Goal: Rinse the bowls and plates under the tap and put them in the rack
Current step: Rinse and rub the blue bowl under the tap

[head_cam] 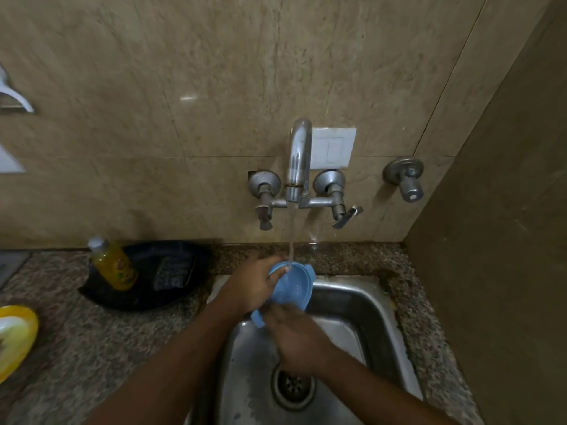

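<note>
A small blue bowl [293,285] with two side tabs is tilted over the steel sink [368,305], its hollow facing me. Water runs from the chrome tap [299,161] onto its upper rim. My left hand [248,286] grips the bowl's left rim, thumb curled over the edge. My right hand [296,335] is blurred just below the bowl, with its fingers against the lower rim. No rack is in view.
A black tray [184,289] on the granite counter holds a yellow soap bottle [115,265] and a dark scrub pad [173,273]. A yellow plate [15,335] lies at the left edge. The drain [293,386] sits under my right wrist. A side wall stands close on the right.
</note>
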The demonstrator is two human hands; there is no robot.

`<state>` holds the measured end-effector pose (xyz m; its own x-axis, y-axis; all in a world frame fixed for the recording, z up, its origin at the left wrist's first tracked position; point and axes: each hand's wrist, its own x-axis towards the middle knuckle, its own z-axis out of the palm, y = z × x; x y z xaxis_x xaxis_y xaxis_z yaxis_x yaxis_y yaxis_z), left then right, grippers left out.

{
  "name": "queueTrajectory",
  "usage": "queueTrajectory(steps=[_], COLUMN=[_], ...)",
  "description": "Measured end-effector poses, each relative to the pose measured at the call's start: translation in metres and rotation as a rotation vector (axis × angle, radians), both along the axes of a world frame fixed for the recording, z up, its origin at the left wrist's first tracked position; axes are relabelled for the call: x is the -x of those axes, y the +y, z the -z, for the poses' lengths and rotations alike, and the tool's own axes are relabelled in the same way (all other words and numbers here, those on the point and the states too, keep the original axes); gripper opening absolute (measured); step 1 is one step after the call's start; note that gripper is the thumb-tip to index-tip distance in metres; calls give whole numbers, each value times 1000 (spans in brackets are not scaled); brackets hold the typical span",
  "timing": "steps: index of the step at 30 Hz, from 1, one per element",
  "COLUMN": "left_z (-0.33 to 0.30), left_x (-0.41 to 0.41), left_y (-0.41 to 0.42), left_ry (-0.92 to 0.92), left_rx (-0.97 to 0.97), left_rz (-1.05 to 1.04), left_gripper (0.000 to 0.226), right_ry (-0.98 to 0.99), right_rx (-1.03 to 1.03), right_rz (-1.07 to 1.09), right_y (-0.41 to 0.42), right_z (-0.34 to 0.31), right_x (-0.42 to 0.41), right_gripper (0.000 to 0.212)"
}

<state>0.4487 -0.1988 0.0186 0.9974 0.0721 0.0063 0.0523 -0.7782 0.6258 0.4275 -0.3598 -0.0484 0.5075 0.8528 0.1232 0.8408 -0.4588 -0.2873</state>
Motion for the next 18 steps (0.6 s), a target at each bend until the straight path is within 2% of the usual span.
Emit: queueTrajectory(steps=[3,5,7,9,11,12,13,14,16,18], left_z=[1,-3,-7,-8,-6,-6,-6,-5,-4,8], left_x=[0,-5,-10,-8,-8,-9,-9,-8,0,14], left_y=[0,-6,-4,1,1,-2,-4,-4,-2,-5], left_ry=[18,32,84,139,162,163,143,119,95,146], left_rx=[15,-43,3,67,46,39,87,217,580,699], left_rz=[23,8,14,22,19,-4,-42,-91,-194,-252], left_gripper=[26,24,25,24,25,24,23,27,60,98], right_ry=[-219,-129,-57,-107,-199,-183,-146,-105,40,157], right_rx=[83,46,7,19,78,98,112,118,78,43], right_rz=[91,130,48,-12,74,106,112,127,250,357], right_y=[-14,-2,4,-7,-15,-12,-5,2,13,17], right_z=[7,8,5,4,-2,-7,-12,-16,-29,-28], right_x=[-20,-10,2,-11,-25,-25,-22,-15,-4,-6], right_gripper=[43,49,51,36,30,31,34,34,23,23])
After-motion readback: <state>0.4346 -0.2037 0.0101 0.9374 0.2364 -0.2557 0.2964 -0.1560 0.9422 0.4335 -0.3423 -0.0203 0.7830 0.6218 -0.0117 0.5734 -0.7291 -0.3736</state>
